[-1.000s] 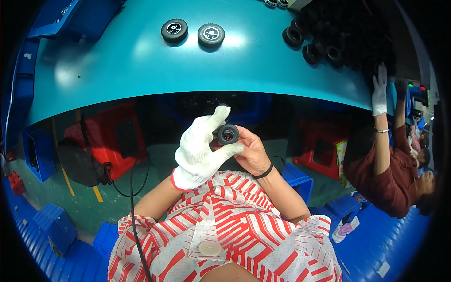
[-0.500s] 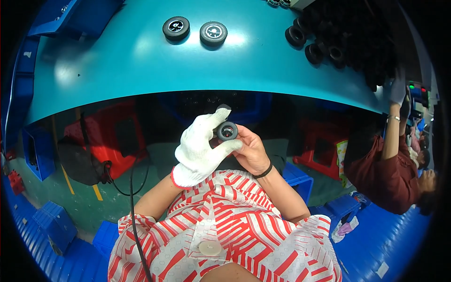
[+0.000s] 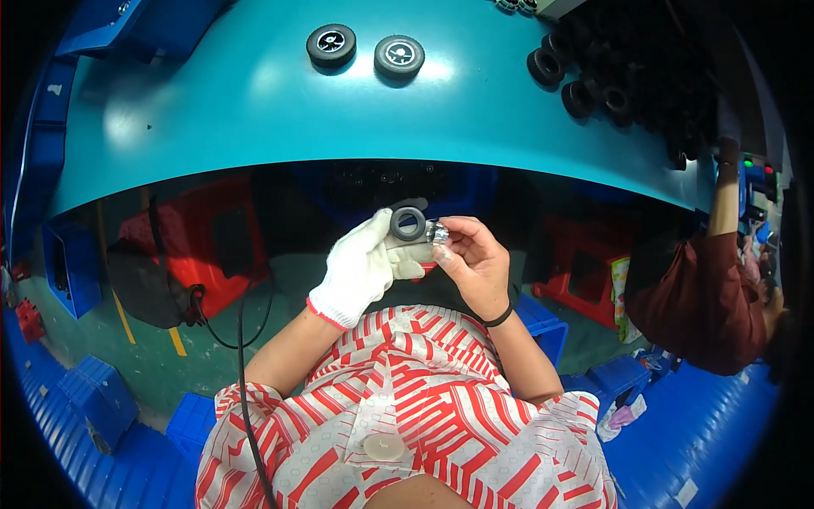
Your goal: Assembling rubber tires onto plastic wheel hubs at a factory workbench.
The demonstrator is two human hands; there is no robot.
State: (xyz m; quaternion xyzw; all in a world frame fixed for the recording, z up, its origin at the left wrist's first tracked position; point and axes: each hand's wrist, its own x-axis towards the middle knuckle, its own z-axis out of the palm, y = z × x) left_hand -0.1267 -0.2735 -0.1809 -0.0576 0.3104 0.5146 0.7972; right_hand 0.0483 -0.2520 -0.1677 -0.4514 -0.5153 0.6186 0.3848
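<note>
White-gloved left hand [image 3: 360, 270] apparently pinching tyre [image 3: 408, 224].

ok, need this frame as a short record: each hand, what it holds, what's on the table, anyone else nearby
left hand: white-gloved left hand grips a small black rubber tyre
right hand: bare right hand pinches a small silver hub beside the tyre
table: teal table with two finished wheels, plus a pile of black tyres at far right
nearby: another person's sleeve at right

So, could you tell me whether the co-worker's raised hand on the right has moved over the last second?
Yes. The co-worker's hand has gone further up and right along the teal table edge, toward the black tyre pile.
</note>
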